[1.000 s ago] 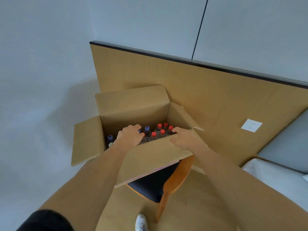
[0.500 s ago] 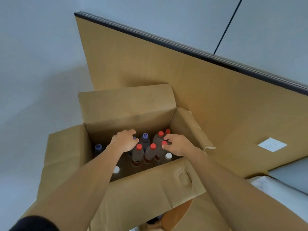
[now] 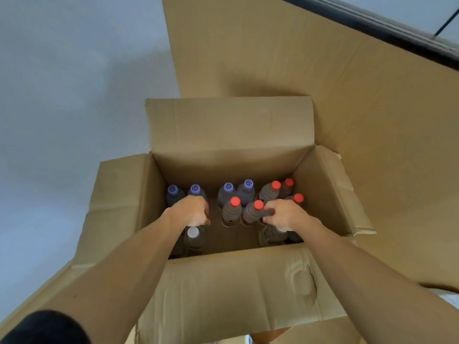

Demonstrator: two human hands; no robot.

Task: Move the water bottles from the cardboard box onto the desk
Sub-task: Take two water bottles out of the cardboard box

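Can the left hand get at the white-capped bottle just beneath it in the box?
Probably yes. The white-capped bottle stands just below the left hand, its cap uncovered, and the cardboard box has its flaps open. The hand is curled over something by the purple-capped bottles, so it may need freeing first.

Grey-white wall (image 3: 74, 83) fills left side, soft shadow across it. Tan wood panel (image 3: 372, 120) rises behind and right, dark edge strip (image 3: 372, 28) along top. Thin dark seam (image 3: 447, 21) on wall, upper right corner. Orange-brown wooden bit (image 3: 270, 336) at bottom edge.
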